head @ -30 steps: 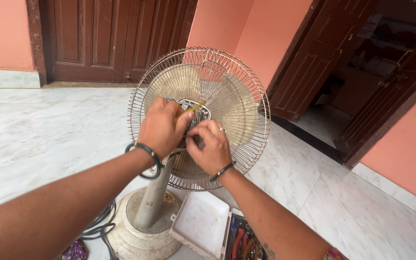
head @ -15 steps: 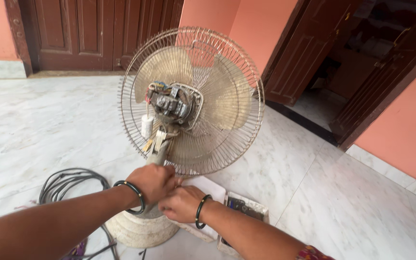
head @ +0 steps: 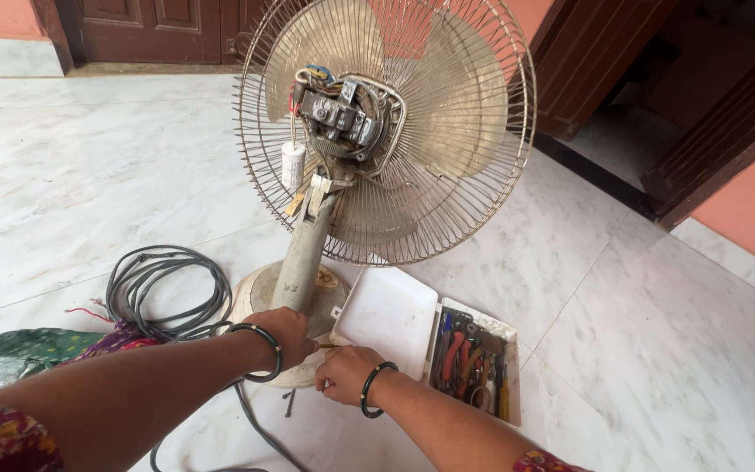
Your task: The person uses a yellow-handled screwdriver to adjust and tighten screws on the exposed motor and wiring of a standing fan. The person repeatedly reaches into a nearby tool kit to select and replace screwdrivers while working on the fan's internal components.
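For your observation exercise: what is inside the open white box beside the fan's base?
The white box holds hand tools with red, blue and yellow handles. Its raised lid hides nothing inside; lower layers are covered.

Open white plastic tool case (head: 474,358) lying on marble floor (head: 657,350) right of fan base (head: 259,293); flat lid (head: 386,316) raised. No labels, signs, screens.

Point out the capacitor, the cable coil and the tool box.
Capacitor (head: 293,164), head view, middle of its white body.
Cable coil (head: 161,293), head view, grey loops on the floor.
Tool box (head: 507,330), head view, far rim.
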